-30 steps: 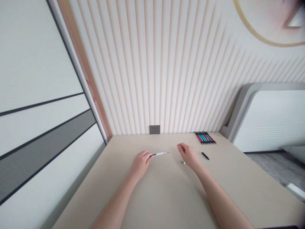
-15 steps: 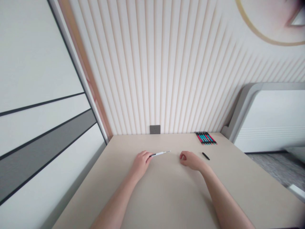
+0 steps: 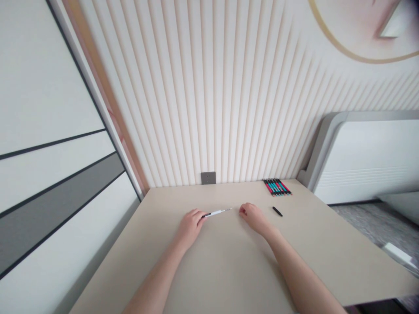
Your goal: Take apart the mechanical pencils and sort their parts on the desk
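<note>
My left hand (image 3: 190, 224) is closed around the dark end of a slim white pen (image 3: 215, 213). The pen points to the right, and a thin, refill-like tip sticks out of its far end. Just right of that tip is my right hand (image 3: 253, 217), its fingers curled in and apart from the pen. Whatever those fingers may hold is too small or hidden to make out. A short black pen part, perhaps a cap or barrel piece (image 3: 277, 211), lies on the table to the right of my right hand.
Several pink, teal and black pens (image 3: 277, 187) lie in a row at the back right of the beige table (image 3: 222, 270). A dark wall socket (image 3: 208, 178) sits behind the table edge. The white cabinet (image 3: 81, 235) stands left, a grey-white headboard (image 3: 363, 157) right.
The view has swung slightly right, so things sit farther left in it. My right hand has come a little closer to the pen's tip. My left hand keeps its hold.
</note>
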`<state>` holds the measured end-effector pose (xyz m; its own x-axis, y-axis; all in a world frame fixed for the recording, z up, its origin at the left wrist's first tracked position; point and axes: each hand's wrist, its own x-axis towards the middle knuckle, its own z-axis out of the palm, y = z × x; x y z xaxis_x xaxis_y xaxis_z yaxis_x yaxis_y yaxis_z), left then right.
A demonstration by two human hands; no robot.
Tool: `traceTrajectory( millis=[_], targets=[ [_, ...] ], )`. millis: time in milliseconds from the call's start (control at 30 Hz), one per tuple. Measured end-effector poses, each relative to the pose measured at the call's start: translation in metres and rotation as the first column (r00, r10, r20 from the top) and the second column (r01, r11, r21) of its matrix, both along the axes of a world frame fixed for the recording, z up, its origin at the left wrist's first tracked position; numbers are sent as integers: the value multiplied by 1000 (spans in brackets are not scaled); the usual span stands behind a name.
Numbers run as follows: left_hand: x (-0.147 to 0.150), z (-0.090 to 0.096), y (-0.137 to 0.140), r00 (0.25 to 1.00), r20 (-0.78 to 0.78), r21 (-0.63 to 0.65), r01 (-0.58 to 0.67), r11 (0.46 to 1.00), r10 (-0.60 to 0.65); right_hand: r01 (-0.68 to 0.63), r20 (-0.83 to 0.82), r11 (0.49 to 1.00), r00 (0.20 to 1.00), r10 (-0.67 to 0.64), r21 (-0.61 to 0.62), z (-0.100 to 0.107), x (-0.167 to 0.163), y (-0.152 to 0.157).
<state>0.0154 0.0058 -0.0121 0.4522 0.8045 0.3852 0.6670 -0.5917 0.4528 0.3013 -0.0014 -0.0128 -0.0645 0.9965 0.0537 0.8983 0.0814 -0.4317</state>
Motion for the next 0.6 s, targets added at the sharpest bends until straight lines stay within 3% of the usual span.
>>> traceTrajectory(
  millis=[133,233,433,600],
  targets=[
    [0,0,0,1000,-10,7,1,1000,-1,73,10,997,997,-73,18,3,2,2],
    [0,1,-1,1000,-11,6,1,1000,-1,196,40,980,980,-197,14,6,11,5],
    [0,3,-2,1000,-14,-2,-3,1000,3,538,146,842,837,-527,-43,8,53,3],
    [0,3,-2,1000,-27,-1,-2,1000,2,618,191,781,781,-595,-96,4,85,-5]
  ],
)
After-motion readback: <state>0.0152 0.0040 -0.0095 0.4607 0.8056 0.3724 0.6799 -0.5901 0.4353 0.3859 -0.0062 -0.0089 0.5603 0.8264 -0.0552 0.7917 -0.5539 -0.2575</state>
